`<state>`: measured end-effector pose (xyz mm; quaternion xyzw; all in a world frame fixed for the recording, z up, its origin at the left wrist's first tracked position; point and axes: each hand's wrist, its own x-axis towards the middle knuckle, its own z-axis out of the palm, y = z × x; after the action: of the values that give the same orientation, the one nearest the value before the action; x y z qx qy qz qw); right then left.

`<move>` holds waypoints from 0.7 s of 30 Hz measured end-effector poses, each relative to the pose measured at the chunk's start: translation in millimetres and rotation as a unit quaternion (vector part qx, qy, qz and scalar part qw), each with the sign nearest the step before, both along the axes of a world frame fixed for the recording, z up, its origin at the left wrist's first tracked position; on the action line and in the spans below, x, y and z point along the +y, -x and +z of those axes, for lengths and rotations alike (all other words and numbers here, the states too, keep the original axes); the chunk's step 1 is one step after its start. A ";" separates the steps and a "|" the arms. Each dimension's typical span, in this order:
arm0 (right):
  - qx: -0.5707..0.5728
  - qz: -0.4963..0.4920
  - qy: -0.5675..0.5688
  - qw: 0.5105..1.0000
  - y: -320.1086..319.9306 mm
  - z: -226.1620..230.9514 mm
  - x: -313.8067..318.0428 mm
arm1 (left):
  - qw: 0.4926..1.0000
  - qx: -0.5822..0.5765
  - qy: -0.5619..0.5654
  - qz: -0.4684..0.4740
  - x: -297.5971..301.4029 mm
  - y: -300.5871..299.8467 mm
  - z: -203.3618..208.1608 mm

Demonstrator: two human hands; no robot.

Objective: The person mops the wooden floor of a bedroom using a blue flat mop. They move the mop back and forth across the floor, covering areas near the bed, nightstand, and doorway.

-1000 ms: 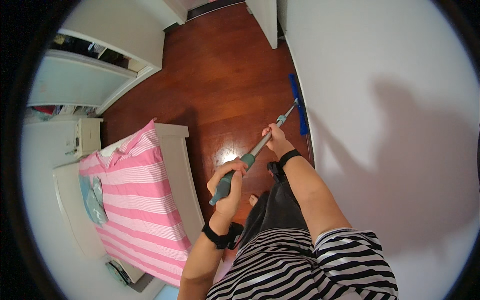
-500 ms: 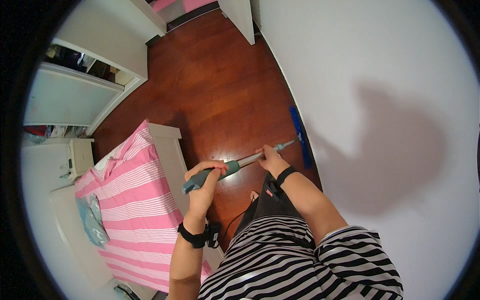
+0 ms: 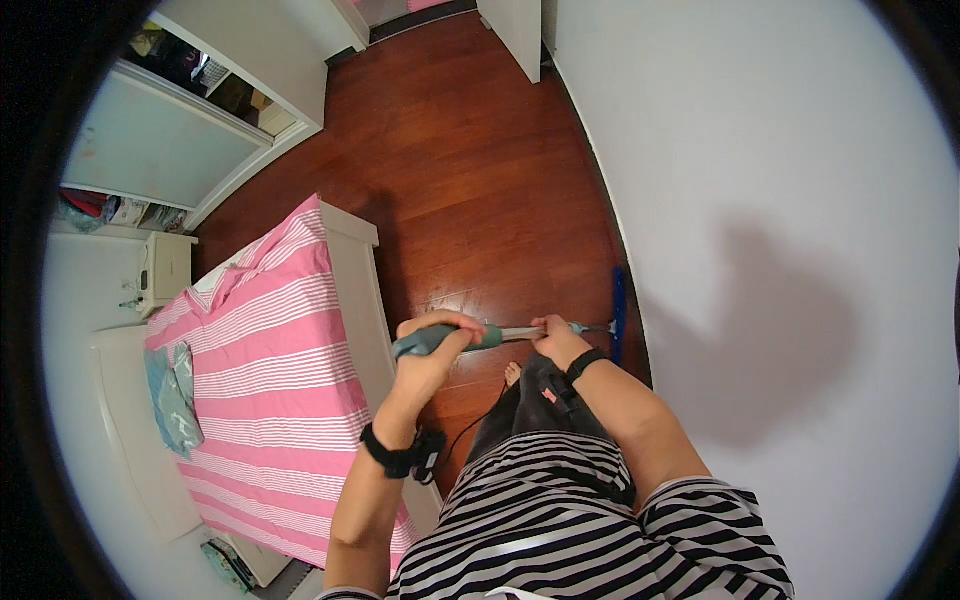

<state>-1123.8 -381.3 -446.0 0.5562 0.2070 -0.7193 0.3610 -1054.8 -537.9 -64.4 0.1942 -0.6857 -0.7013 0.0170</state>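
A long-handled mop (image 3: pixel 520 333) stretches from left to right in front of my body. My left hand (image 3: pixel 440 343) is wrapped round its thick green grip at the upper end. Lower on the pale pole, my right hand (image 3: pixel 561 341) is closed round the shaft. The narrow blue mop head (image 3: pixel 618 310) lies on the reddish-brown wooden floor (image 3: pixel 470 190), along the foot of the white wall at the right. Part of the joint between pole and head shows beyond my right hand.
A bed with a pink and white striped cover (image 3: pixel 270 400) stands at left, its pale footboard (image 3: pixel 350 260) facing the floor. Behind it are a small white nightstand (image 3: pixel 168 270) and a wardrobe with a sliding door (image 3: pixel 165 140). A white door (image 3: pixel 515 35) stands far ahead. The white wall (image 3: pixel 760 150) borders the right.
The mop head has moved nearer to me along the wall. The pole, slanted before, now lies more nearly level across the view; both hands keep their hold. The view has shifted slightly.
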 end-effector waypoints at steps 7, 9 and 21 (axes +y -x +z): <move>0.080 0.203 0.039 0.975 10.4 98.1 -57.1 | 0.992 0.042 0.114 0.044 -4.1 -36.4 51.7; 0.002 0.127 0.037 0.991 18.3 123.1 -79.4 | 0.983 0.079 0.159 0.039 6.6 -35.8 57.3; 0.108 0.157 0.014 0.982 106.5 158.7 -37.3 | 0.981 0.098 0.163 0.028 39.3 8.9 61.7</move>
<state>-1230.3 -418.6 -287.3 0.4306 0.3189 -0.7127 0.4527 -1063.7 -498.6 -2.7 0.1383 -0.7801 -0.5949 0.1357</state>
